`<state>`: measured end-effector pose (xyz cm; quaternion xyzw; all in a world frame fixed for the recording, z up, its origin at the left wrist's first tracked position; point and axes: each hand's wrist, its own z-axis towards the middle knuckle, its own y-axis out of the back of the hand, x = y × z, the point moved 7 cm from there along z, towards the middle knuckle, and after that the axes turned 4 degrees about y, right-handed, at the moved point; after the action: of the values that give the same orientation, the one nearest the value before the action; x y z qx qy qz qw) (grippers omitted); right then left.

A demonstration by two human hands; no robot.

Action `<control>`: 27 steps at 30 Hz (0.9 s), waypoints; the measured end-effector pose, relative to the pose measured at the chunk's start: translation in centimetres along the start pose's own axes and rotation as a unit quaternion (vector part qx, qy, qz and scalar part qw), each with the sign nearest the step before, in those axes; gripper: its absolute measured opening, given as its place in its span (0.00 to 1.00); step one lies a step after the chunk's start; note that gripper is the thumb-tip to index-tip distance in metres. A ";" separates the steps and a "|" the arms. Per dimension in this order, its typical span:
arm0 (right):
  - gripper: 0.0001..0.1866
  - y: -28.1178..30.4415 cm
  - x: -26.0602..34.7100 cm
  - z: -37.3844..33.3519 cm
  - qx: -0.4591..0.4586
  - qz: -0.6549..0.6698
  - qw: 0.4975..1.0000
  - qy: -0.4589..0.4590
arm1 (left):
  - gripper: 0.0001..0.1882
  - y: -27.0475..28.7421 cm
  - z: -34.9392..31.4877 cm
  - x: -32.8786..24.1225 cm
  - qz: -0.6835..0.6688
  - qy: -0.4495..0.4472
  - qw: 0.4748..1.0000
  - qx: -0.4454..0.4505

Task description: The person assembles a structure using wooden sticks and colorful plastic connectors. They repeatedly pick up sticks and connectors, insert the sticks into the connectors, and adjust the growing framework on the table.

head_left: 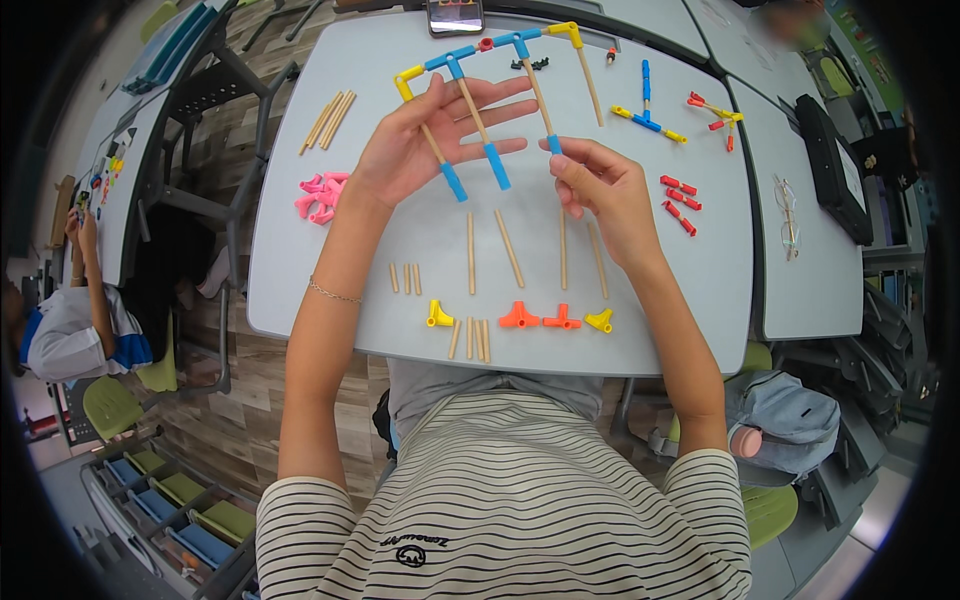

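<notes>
One dowel-and-connector frame (pixel 518 42): being held up over the tabletop (pixel 350 250), between the two hands. Its top bar is being formed by two yellow elbow connectors (pixel 570 30), one at each end, two blue tee connectors (pixel 450 60) and one red connector (pixel 486 44) at the middle. Four wooden dowels are being carried downward from it, three of them being tipped with blue sleeves (pixel 497 167).

Left hand (pixel 405 145): fingers being spread apart, palm being crossed in front by the frame's dowels; whether weight is being borne by the thumb cannot be told.

Right hand (pixel 610 190): thumb and forefinger being pinched together on the sleeve of the third dowel from the left.

Near part of tabletop: four long loose dowels (pixel 471 252) being displayed in a row; below them, two orange connectors (pixel 518 316) being flanked by two yellow corner connectors (pixel 438 314); two groups of short dowels (pixel 407 279) being set out at the left.

Left side: pink connectors (pixel 320 197) being heaped near a dowel bundle (pixel 327 120).

Right side: red tubular connectors (pixel 680 204) being clustered; a blue-and-yellow assembly (pixel 648 120) and a red-and-yellow assembly (pixel 730 117) being placed beyond.
</notes>
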<state>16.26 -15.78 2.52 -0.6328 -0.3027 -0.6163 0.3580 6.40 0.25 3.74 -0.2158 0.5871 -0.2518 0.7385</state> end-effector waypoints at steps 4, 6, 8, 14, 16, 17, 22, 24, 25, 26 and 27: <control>0.19 -0.5 0.5 -0.1 0.000 0.057 0.998 0.001 | 0.28 -0.2 0.0 0.2 -0.002 0.007 1.000 0.019; 0.20 -0.2 0.6 -0.1 0.009 0.051 0.999 0.012 | 0.29 -0.2 0.0 0.0 0.042 0.022 0.999 0.025; 0.19 0.3 0.4 0.0 0.012 0.063 0.998 0.025 | 0.35 -0.7 -0.1 -1.3 0.161 0.025 0.986 0.042; 0.16 1.2 0.6 0.3 -0.001 0.068 0.995 0.078 | 0.56 0.5 -1.2 -6.0 0.302 0.005 0.953 0.004; 0.15 1.2 0.7 0.3 0.007 0.051 0.994 0.094 | 0.48 0.2 -1.0 -6.7 0.364 0.030 0.931 0.010; 0.15 1.1 0.7 0.2 0.007 0.051 0.995 0.087 | 0.43 -1.1 -0.9 -6.9 0.393 0.049 0.918 0.004; 0.14 1.8 1.6 0.3 -0.004 0.031 0.994 0.108 | 0.25 -5.2 1.0 -6.6 0.449 0.018 0.893 0.010; 0.14 1.9 2.0 0.3 -0.003 0.002 0.993 0.115 | 0.20 -4.7 1.6 -6.6 0.513 -0.001 0.857 -0.035; 0.13 1.9 2.1 0.3 -0.002 -0.013 0.993 0.119 | 0.18 -4.4 1.9 -6.7 0.544 -0.010 0.837 -0.057; 0.13 1.8 1.8 0.3 0.004 -0.017 0.994 0.106 | 0.16 -4.1 2.4 -6.6 0.559 0.007 0.826 -0.074; 0.12 1.7 1.5 0.3 0.010 -0.021 0.995 0.094 | 0.15 -3.9 2.9 -6.6 0.573 0.025 0.814 -0.090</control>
<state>17.90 -16.51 3.87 -0.5623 -0.2869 -0.6772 0.3781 7.61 1.39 11.74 0.1003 0.6426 0.2660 0.7115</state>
